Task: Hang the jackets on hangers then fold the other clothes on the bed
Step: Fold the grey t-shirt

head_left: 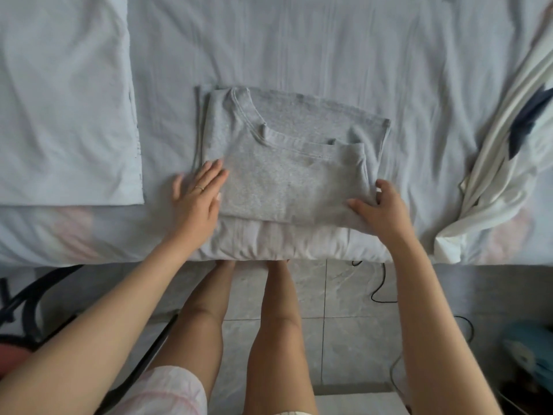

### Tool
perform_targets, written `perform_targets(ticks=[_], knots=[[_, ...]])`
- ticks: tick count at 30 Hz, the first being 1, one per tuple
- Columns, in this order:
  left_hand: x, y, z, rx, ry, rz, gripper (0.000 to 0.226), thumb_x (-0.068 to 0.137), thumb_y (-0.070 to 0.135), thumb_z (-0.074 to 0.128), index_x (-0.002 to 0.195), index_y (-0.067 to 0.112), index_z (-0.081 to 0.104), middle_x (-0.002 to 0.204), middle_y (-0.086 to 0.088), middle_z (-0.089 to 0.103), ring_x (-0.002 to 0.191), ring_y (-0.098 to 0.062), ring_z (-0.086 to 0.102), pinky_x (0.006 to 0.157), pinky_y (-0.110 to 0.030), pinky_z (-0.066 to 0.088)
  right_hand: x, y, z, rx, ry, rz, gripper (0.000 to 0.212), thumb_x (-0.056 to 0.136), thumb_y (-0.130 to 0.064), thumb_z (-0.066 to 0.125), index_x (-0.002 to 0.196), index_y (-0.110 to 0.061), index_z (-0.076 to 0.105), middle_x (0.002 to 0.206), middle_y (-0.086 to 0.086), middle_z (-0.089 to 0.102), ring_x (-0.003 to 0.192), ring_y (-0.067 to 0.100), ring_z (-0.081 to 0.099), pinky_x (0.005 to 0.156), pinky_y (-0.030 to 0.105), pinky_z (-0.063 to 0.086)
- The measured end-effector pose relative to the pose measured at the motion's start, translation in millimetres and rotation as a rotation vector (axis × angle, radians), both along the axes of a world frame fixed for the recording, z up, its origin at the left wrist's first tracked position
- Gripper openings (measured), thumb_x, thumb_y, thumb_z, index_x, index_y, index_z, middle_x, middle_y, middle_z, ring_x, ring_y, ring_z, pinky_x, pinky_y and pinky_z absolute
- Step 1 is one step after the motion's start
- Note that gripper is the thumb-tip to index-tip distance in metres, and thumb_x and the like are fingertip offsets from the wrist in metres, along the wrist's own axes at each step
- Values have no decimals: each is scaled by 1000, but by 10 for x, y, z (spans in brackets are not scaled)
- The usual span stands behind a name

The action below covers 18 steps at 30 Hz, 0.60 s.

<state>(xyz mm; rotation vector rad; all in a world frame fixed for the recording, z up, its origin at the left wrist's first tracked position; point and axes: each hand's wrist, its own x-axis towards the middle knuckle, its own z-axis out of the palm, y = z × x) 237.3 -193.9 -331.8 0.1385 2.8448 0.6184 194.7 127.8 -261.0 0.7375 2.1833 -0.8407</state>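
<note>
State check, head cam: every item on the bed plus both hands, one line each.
grey T-shirt: folded, lying flat on the bed, collar showing.
left hand: fingers straight, pressing the shirt's left edge.
right hand: fingers curled round the shirt's right edge.
white garment: unfolded, crumpled at the right.
pale blue cloth: lying flat at the left.

Bedrm — bed (299, 40) (tiled floor (329, 339))
</note>
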Motion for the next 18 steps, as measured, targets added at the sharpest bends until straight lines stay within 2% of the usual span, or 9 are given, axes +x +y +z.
perform_targets(ticks=[2,4,7,10,11,12,14,16,18], knots=[[-45,-63,139,95,125,96,40,83,1,41,112,12,65,127,1,61,129,-12,46,106,-38,22,-104,-135,198,155,101,137,50,85,-27,65,130,-13,48,93,0,56,88,19,55,67,29,34],[-137,-61,311,337,159,185,36,82,-6,41,97,12,68,108,11,67,113,-9,58,99,-35,39,-195,-395,379,246,244,157,43,85,-23,59,127,-16,52,87,-2,59,86,24,59,58,29,30],[-275,55,579,750,-199,468,33,92,-4,44,92,21,65,87,20,69,90,-2,66,80,-18,48,-231,-1032,469,207,336,137,54,90,-27,56,142,-23,41,94,0,67,88,24,63,60,29,39],[-262,41,609,1037,-566,763,31,102,22,34,93,20,63,79,12,72,78,-2,67,73,-23,47,-140,-1661,425,-106,361,277,59,94,-38,52,147,-24,29,69,-5,59,69,17,60,61,32,43],[-233,-21,574,1073,-628,826,37,102,33,29,93,22,63,81,12,72,78,-2,66,71,-21,47,-95,-1801,384,-244,266,284,64,95,-43,48,150,-24,22,75,-4,61,74,15,61,67,32,45],[-212,-54,537,1074,-647,859,39,101,39,28,94,24,63,85,12,72,79,-1,65,67,-18,47,-50,-1874,317,-360,141,265,68,96,-47,44,152,-25,13,96,0,65,89,14,62,79,31,47],[-139,-86,453,992,-552,880,25,99,38,38,97,25,59,91,7,67,81,0,62,69,-17,45,-1,-1904,156,-388,55,236,70,97,-47,41,153,-22,6,139,6,45,122,18,50,99,35,42],[-72,-15,392,895,-427,866,6,91,20,59,94,22,54,90,6,60,79,5,58,73,-17,44,-58,-1773,30,-267,240,175,62,98,-31,46,151,-16,16,143,7,39,125,22,47,100,40,43],[46,70,349,797,-372,807,25,83,13,70,96,18,50,91,8,54,82,2,55,75,-15,44,-212,-1667,-37,-145,447,210,60,93,-14,50,148,-14,25,140,10,41,124,25,46,99,42,43]])
